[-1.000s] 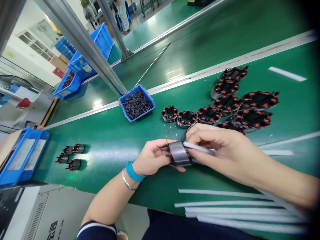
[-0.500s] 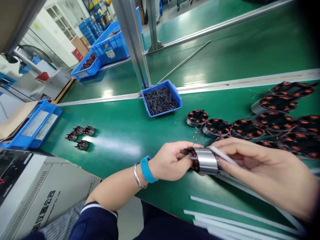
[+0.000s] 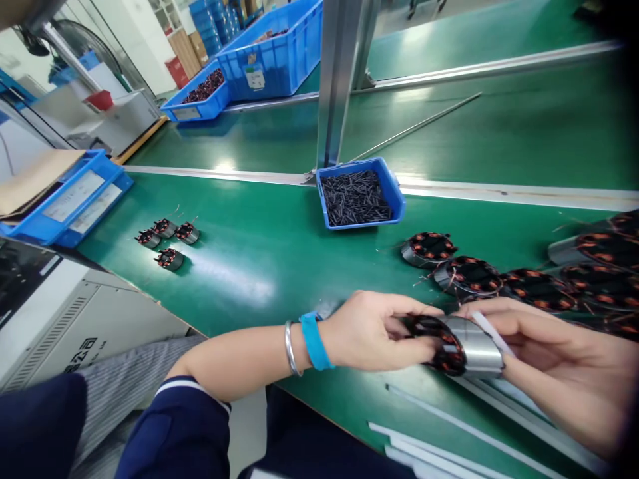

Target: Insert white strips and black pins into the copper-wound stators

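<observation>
Between my two hands, above the near part of the green bench, is a motor stator (image 3: pixel 476 346) lying on its side, with a silver outer ring and copper windings. My left hand (image 3: pixel 382 332) grips its wound end, thumb and fingers on the windings. Around its far right side are the fingers of my right hand (image 3: pixel 559 366), partly hidden behind the ring. A white strip (image 3: pixel 492 332) also runs between those right fingers. More stators (image 3: pixel 469 276) lie flat just beyond my hands, several of them crowded to the right.
A small blue bin (image 3: pixel 359 193) of thin black pieces stands by the metal post (image 3: pixel 342 86). Several smaller stators (image 3: pixel 170 259) sit at left, near blue document trays (image 3: pixel 94 199). White strips (image 3: pixel 449 426) lie along the front edge. Larger blue bins (image 3: pixel 272 63) stand behind.
The view has swung, so the bench items appear shifted. Both hands still hold the stator, which now shows more of its wound end and sits farther right in view.
</observation>
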